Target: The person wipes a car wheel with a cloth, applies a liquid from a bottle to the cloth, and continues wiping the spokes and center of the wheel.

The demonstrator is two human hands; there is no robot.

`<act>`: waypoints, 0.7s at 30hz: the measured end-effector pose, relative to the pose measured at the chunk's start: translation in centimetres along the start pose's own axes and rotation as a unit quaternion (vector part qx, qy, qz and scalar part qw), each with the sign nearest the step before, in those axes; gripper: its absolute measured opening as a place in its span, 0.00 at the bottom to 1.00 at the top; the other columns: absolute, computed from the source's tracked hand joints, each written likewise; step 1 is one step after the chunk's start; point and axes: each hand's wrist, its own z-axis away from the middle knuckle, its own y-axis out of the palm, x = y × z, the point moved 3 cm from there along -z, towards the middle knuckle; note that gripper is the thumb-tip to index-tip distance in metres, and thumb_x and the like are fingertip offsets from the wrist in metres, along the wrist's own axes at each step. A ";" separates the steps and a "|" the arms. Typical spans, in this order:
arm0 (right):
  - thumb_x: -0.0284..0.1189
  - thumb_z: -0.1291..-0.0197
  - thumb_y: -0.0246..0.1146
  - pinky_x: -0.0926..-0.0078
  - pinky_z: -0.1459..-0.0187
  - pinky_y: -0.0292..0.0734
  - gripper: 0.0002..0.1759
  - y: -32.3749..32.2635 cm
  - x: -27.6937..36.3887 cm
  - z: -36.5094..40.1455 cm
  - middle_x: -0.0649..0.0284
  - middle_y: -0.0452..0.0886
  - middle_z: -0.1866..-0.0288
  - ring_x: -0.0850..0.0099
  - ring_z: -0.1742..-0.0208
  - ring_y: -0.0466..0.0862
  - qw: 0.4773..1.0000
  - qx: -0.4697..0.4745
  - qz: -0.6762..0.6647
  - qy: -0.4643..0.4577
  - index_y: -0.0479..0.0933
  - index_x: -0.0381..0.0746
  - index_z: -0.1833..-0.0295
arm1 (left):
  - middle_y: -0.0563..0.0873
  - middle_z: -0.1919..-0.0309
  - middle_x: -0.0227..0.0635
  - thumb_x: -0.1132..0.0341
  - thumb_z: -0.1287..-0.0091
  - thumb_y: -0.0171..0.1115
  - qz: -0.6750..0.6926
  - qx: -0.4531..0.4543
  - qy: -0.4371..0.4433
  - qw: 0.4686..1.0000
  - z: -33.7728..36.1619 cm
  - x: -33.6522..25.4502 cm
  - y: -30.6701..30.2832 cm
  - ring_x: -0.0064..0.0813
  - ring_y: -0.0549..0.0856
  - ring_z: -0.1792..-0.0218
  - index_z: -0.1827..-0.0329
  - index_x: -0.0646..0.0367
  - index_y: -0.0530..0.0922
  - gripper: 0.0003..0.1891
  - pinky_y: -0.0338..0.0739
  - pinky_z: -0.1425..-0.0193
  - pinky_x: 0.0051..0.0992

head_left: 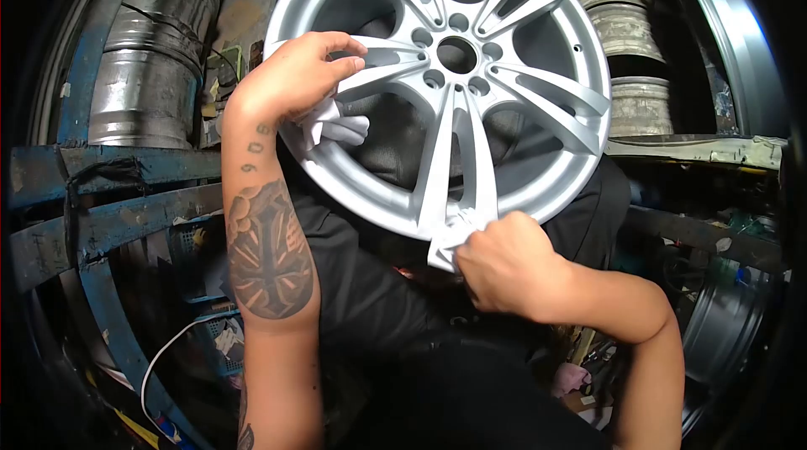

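Note:
A silver multi-spoke wheel rim (456, 118) lies tilted in front of me, over my dark-clothed legs. At its left side, my left hand (303, 71) rests with bent fingers over a spoke. A bunched white cloth (336, 126) sticks out from under that palm; the lower fingers are hidden. My right hand (513, 265) is closed around another white cloth (450, 240), pressed to the lower rim edge where a double spoke meets it.
Stacked metal wheel barrels (143, 71) stand at the left, and more barrels (635, 55) at the right. Blue metal frames (42, 235) run along the left side. A white cable (160, 357) hangs at lower left. Another rim (727, 315) sits at lower right.

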 end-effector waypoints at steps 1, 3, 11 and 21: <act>0.39 0.48 0.68 0.60 0.64 0.85 0.12 -0.3 0.3 0.4 0.54 0.89 0.70 0.58 0.67 0.91 1.000 0.011 0.013 -0.013 0.88 0.41 0.69 | 0.82 0.69 0.27 0.64 0.25 0.66 0.002 -0.004 -0.009 1.000 0.1 0.3 -0.2 0.18 0.79 0.67 0.40 0.60 0.84 0.15 0.76 0.60 0.22; 0.38 0.48 0.68 0.59 0.65 0.85 0.12 0.4 -1.0 -1.6 0.54 0.89 0.71 0.58 0.68 0.91 0.997 -0.051 -0.050 0.011 0.88 0.41 0.70 | 0.82 0.69 0.28 0.63 0.25 0.66 0.008 -0.017 -0.022 1.000 0.5 0.4 -0.5 0.19 0.79 0.66 0.40 0.60 0.84 0.15 0.76 0.59 0.23; 0.39 0.46 0.66 0.53 0.62 0.83 0.19 2.9 -2.1 -2.1 0.42 0.84 0.75 0.44 0.68 0.87 0.956 -0.177 -0.209 0.103 0.82 0.30 0.65 | 0.87 0.65 0.42 0.65 0.35 0.69 -0.028 -0.158 0.065 0.985 1.2 -0.4 -1.5 0.31 0.86 0.64 0.34 0.53 0.82 0.24 0.81 0.52 0.34; 0.27 0.53 0.65 0.60 0.70 0.79 0.09 6.0 -7.5 10.5 0.46 0.80 0.79 0.47 0.75 0.85 0.800 -0.360 -0.419 0.235 0.82 0.32 0.67 | 0.82 0.51 0.43 0.80 0.41 0.54 -0.141 -0.127 0.074 0.979 -0.9 0.1 0.0 0.37 0.82 0.48 0.43 0.59 0.83 0.22 0.76 0.39 0.31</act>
